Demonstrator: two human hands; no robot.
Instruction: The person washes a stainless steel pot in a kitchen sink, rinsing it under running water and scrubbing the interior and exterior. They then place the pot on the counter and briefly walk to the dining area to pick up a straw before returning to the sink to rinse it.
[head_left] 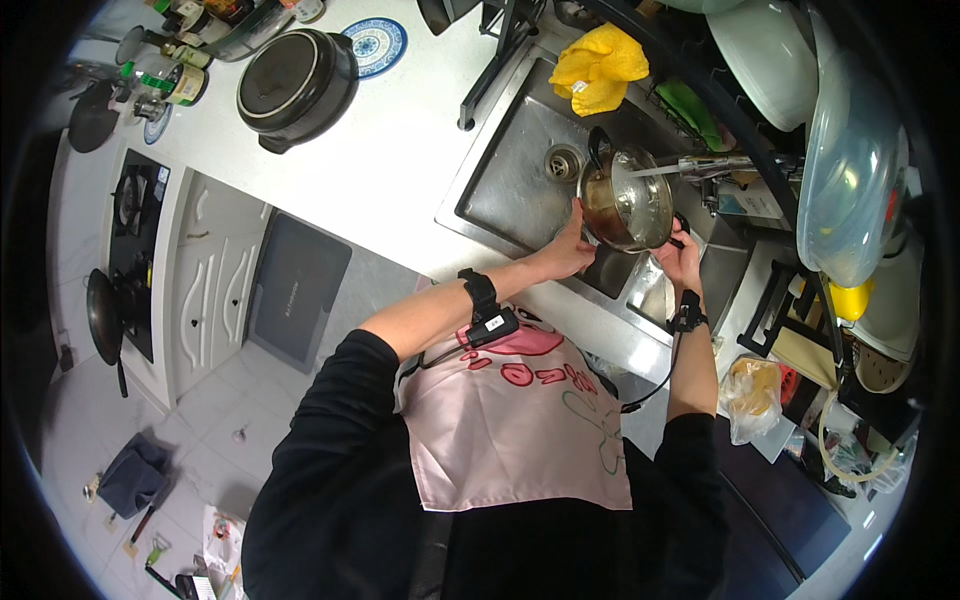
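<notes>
A steel pot point(628, 197) with a black handle is held over the steel sink point(510, 185), under the tap point(715, 165), and a stream of water runs into it. My left hand point(572, 250) grips the pot's near left rim. My right hand point(681, 262) holds its right side by the side handle. Both wrists wear black straps with a cable. A pink apron covers my chest.
A yellow cloth point(598, 68) lies at the sink's far edge. A black lidded pot point(295, 85) and a blue patterned plate point(376, 44) stand on the white counter. Bowls and a clear lid point(850, 170) fill the dish rack to the right. A hob with a wok point(103, 315) is at left.
</notes>
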